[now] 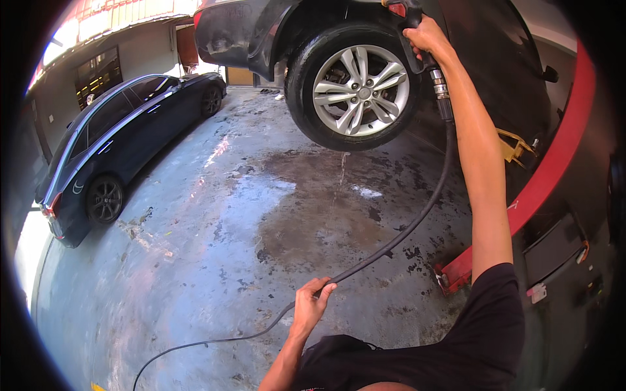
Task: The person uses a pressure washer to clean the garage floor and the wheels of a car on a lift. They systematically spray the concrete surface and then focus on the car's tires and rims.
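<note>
My right hand (428, 36) is raised at the upper right, closed around the grip of a black spray gun (412, 53) with a red part near its top. A metal coupling (439, 85) joins the gun to a black hose (433, 201), which curves down and left. Lower down, my left hand (311, 305) is closed on this hose, thumb up. Just left of the gun is the wheel (362, 91) of a raised dark vehicle (225, 36), with a silver multi-spoke rim and a wet black tyre. Water trickles from the tyre's underside. The gun's front end is cut off by the frame.
A dark sedan (140, 120) stands at the left by a building wall. A red lift post (564, 156) curves along the right, its base near my right arm. Beside it is a yellow metal piece (515, 148). The worn blue floor (195, 274) has a wet brown patch.
</note>
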{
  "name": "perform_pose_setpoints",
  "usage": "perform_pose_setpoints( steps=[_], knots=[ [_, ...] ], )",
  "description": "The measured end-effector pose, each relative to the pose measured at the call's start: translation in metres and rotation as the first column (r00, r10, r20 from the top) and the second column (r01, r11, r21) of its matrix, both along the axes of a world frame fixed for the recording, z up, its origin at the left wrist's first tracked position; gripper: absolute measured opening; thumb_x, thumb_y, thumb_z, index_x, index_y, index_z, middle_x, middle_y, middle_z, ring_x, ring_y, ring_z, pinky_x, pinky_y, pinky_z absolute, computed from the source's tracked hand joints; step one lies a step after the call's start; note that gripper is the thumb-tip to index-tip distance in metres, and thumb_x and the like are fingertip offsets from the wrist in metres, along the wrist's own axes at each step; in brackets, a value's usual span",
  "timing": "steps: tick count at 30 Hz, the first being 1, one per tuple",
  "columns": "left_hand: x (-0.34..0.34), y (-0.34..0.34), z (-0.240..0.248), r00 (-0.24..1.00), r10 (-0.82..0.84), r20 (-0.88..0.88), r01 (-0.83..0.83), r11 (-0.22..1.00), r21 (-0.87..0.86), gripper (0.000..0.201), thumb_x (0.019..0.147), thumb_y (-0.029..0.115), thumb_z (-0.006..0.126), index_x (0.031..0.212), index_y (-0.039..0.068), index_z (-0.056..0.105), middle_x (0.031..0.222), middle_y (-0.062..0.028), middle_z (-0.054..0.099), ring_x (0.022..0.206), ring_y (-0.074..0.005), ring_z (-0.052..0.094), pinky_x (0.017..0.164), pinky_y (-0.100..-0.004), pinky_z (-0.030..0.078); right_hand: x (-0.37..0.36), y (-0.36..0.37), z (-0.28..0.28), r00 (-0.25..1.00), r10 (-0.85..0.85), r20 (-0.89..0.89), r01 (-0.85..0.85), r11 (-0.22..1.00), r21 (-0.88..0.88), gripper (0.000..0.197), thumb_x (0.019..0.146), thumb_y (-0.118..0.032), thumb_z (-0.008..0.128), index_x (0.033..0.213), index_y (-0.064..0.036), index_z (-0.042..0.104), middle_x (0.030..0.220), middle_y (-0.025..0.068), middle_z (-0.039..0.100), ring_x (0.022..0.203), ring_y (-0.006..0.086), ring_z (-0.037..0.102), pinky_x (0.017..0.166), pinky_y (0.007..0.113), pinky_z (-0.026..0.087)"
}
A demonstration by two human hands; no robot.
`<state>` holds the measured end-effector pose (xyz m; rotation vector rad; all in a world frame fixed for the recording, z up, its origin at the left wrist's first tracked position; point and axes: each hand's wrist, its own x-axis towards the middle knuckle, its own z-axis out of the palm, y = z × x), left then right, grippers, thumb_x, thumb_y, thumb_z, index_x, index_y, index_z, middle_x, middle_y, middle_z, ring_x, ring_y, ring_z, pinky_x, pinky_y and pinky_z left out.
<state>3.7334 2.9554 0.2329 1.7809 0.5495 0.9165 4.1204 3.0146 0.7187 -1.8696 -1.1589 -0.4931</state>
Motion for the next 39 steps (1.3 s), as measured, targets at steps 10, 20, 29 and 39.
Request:
perform_pose_setpoints(
  steps=[10,20,29,39],
  knots=[
    [0.021,-0.002,-0.009,0.979,0.189,-0.08,-0.183,0.98,0.082,0.029,0.09,0.025,0.077,0.105,0.0,0.073,0.082,-0.0154,0.066,0.074,-0.0319,0.063,0.068,-0.0384,0.049,0.03,0.057,-0.044,0.919,0.3,-0.255,-0.307,0.952,0.015,0.015,0.085,-0.008,0.066,0.096,-0.0014,0.058,0.064,0.0052,0.058,0.05,0.0129,0.056,0.044,0.032,0.05],
    [0.04,0.0,-0.05,0.966,0.113,-0.234,-0.115,0.993,0.006,0.03,0.09,0.023,0.077,0.106,-0.002,0.073,0.098,-0.0174,0.072,0.09,-0.0338,0.068,0.079,-0.0395,0.052,0.032,0.07,-0.097,0.863,0.366,-0.348,-0.432,0.891,-0.136,0.012,0.08,-0.005,0.066,0.084,0.0035,0.059,0.062,0.0077,0.059,0.046,0.0151,0.056,0.04,0.034,0.048],
    [0.055,-0.005,-0.097,0.931,0.085,-0.356,-0.076,0.996,0.041,0.033,0.091,0.033,0.073,0.108,0.004,0.074,0.104,-0.0131,0.072,0.09,-0.0363,0.069,0.077,-0.0428,0.054,0.036,0.07,-0.135,0.854,0.349,-0.385,-0.434,0.887,-0.158,0.018,0.081,-0.004,0.065,0.094,0.0059,0.059,0.063,0.0084,0.06,0.045,0.0157,0.056,0.039,0.034,0.048],
    [0.048,0.0,-0.164,0.865,0.118,-0.489,-0.047,0.987,0.154,0.03,0.093,0.03,0.07,0.11,0.006,0.074,0.105,-0.015,0.073,0.103,-0.0366,0.067,0.089,-0.0486,0.051,0.023,0.062,-0.159,0.788,0.415,-0.454,-0.394,0.908,0.146,0.012,0.087,-0.006,0.065,0.094,0.0033,0.061,0.065,0.0062,0.06,0.05,0.0133,0.057,0.042,0.031,0.049]
  ],
)
